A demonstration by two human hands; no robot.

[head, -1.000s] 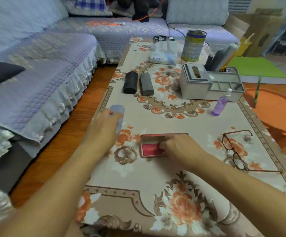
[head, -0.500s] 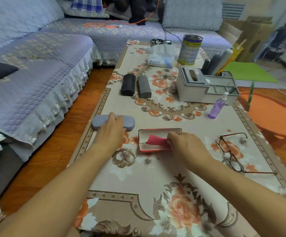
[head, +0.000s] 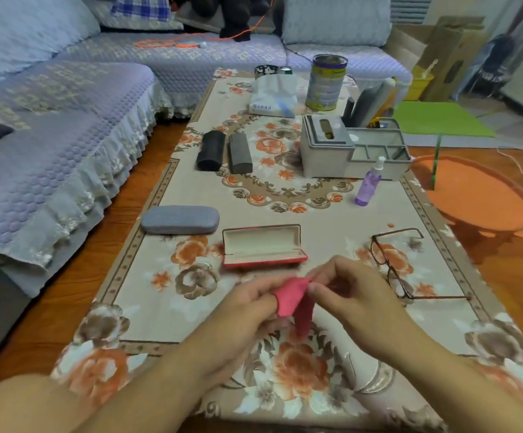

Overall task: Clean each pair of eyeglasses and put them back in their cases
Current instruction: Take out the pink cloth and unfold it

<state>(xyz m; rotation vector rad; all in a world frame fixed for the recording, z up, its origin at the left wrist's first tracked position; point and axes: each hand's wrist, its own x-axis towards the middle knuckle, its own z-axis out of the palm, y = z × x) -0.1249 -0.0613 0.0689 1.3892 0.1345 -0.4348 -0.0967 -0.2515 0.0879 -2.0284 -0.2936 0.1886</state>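
Above the flowered table, my left hand (head: 247,307) and my right hand (head: 344,292) both pinch a pink cleaning cloth (head: 294,300). Just beyond them lies the red glasses case (head: 263,245), open and with nothing inside. A pair of dark-rimmed eyeglasses (head: 394,264) lies unfolded on the table to the right of my hands. A closed grey case (head: 180,219) rests left of the red one. Two more closed cases, one black (head: 211,150) and one dark grey (head: 240,149), lie side by side farther back.
A purple spray bottle (head: 368,182) stands at the right, in front of a grey organiser box (head: 332,151). A tissue pack (head: 272,95) and a tin can (head: 325,82) stand at the far end. A sofa (head: 50,135) runs along the left, past a strip of wooden floor.
My right hand has lifted the pink cloth out of the red case and drawn it toward me. My left hand has let go of the grey case and now takes the cloth too.
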